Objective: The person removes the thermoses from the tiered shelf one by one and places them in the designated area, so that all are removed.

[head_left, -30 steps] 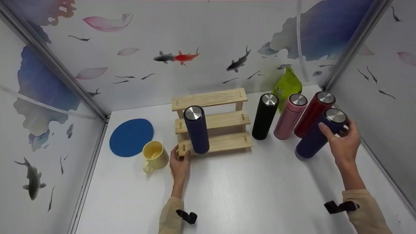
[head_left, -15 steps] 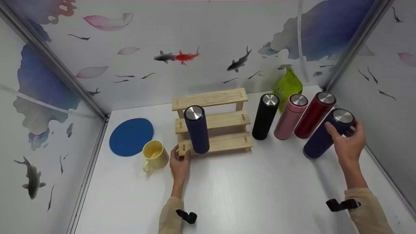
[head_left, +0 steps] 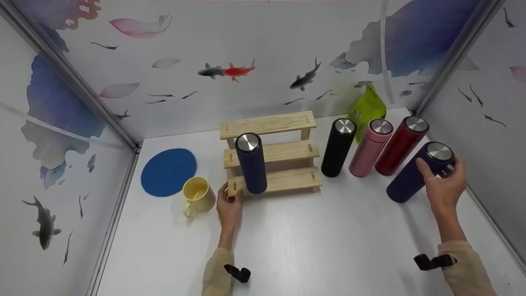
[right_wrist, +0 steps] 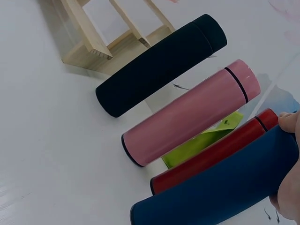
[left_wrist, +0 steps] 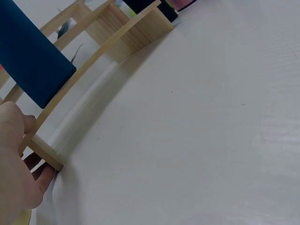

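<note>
My left hand (head_left: 229, 209) holds the left front end of a three-tier wooden rack (head_left: 289, 179), thumb over the lowest board and fingers round its leg (left_wrist: 46, 153). On that board, beside the hand, a dark blue thermos (head_left: 252, 168) stands upright with its steel-topped lid up. My right hand (head_left: 446, 185) grips the upper part of a second dark blue thermos (head_left: 411, 176) at the right; in the right wrist view this thermos (right_wrist: 211, 183) lies just in front of a red thermos (right_wrist: 215, 152). Whether its base touches the table cannot be told.
A black thermos (head_left: 337, 150), a pink thermos (head_left: 369, 150) and the red one stand in a row right of the rack, with a green bag (head_left: 367, 106) behind. Left of the rack are a yellow mug (head_left: 201, 197) and a blue round mat (head_left: 168, 172). Walls enclose the table.
My right hand has shifted the blue thermos a little to the right, away from the red one. The left hand keeps its hold on the rack.
</note>
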A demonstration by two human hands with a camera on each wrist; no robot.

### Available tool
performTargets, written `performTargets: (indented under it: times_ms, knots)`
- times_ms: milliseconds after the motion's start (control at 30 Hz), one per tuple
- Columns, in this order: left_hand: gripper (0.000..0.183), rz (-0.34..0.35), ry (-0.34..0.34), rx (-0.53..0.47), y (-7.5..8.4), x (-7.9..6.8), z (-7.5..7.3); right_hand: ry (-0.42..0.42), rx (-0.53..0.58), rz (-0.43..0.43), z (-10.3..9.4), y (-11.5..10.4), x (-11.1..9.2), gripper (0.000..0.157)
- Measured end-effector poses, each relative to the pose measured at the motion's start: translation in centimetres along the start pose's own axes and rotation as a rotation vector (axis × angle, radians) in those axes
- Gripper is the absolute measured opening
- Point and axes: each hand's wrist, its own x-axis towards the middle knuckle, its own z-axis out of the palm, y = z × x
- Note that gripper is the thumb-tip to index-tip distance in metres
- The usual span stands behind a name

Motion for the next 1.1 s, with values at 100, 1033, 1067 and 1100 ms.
performTargets:
  times_ms: [100, 1033, 1067, 1100]
  knots:
    - [0.057, 0.004, 0.002, -0.003, 0.1, 0.0, 0.2, 0.007, -0.005, -0.024, -0.1, 0.2, 0.0, 0.065]
    - [0.056, 0.029, 0.005, -0.017, -0.1, 0.0, 0.2, 0.041, 0.0, -0.235, 0.4, -5.9, -0.5, 0.066]
    - [0.056, 0.023, 0.003, -0.013, -0.1, 0.0, 0.2, 0.036, 0.003, -0.243, 0.5, -6.1, -0.7, 0.066]
    - [0.056, 0.017, 0.001, -0.01, 0.0, 0.0, 0.2, 0.029, 0.008, -0.251, 0.6, -6.4, -0.8, 0.066]
